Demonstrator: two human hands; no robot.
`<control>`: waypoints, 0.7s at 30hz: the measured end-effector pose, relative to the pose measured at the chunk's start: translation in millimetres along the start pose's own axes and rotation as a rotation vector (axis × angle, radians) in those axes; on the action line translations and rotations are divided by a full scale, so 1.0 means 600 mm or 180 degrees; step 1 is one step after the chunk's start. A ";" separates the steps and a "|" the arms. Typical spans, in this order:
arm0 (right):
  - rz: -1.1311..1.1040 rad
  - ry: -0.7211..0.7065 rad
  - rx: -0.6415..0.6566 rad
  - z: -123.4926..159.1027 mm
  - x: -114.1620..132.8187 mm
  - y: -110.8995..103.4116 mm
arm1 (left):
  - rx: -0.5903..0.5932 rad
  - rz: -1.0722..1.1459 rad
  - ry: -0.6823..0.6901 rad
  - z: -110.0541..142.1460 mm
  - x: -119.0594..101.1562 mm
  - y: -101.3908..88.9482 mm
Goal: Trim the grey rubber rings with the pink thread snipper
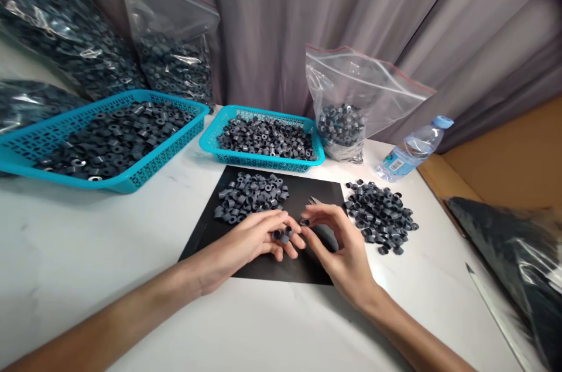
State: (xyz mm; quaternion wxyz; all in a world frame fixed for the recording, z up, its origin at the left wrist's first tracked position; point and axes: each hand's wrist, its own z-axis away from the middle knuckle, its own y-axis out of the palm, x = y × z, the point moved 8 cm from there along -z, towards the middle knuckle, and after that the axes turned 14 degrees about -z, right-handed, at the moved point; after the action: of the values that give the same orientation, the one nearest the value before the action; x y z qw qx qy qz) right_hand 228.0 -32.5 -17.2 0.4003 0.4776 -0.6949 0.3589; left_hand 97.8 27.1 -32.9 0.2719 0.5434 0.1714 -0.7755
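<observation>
My left hand (267,234) is turned partly palm up over the black mat (259,269). Its half-curled fingers cradle a few small dark grey plastic rings (284,235). Thumb and forefinger of my right hand (340,240) pinch one more small ring (305,222), just beside the left fingertips. The pointed metal tips of a tool (313,200) stick out behind my right hand; whether the hand touches it is hidden. A pile of grey rings (250,195) lies on the mat beyond my left hand. Another pile (381,214) lies right of the mat on the white table.
Two blue baskets, a left one (132,178) and a middle one (263,162), hold many rings. Zip bags with rings stand at the back left (173,61) and behind the right pile (342,120). A water bottle (413,149) stands tilted in view. Dark plastic packaging (504,255) lies far right.
</observation>
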 end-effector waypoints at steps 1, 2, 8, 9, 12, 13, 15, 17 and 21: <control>-0.0042 0.0027 -0.0011 -0.001 -0.002 0.000 | -0.0010 -0.0002 0.0019 0.000 -0.002 -0.002; -0.0099 0.0055 -0.0013 -0.001 -0.003 -0.001 | -0.0028 -0.0005 0.0037 -0.001 -0.003 -0.005; -0.0447 0.0105 0.0069 -0.003 -0.007 0.003 | -0.0087 -0.0051 0.0029 -0.005 0.001 -0.011; -0.0480 0.0098 0.0087 -0.002 -0.007 0.004 | -0.0084 -0.0045 0.0019 -0.006 0.003 -0.010; -0.0516 0.0109 0.0074 -0.001 -0.006 0.005 | -0.0070 -0.0019 -0.0017 -0.008 0.008 -0.007; -0.0519 0.0122 0.0043 -0.002 -0.006 0.004 | -0.0064 -0.0030 -0.0017 -0.009 0.009 -0.007; -0.0533 0.0138 -0.0006 -0.002 -0.005 0.003 | -0.0051 -0.0099 0.0008 -0.009 0.007 -0.008; -0.0549 0.0146 0.0005 -0.003 -0.004 0.004 | -0.0045 -0.0175 0.0035 -0.008 0.005 -0.010; -0.0442 0.0126 0.0111 -0.005 0.000 0.009 | -0.0010 -0.0169 -0.0001 -0.003 0.005 -0.010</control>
State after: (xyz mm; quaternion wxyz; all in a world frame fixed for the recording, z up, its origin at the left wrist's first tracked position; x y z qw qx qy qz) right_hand 223.6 -28.7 -16.4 0.4295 0.5244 -0.6457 0.3517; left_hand 94.7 32.3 -36.6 0.2521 0.5381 0.1870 -0.7823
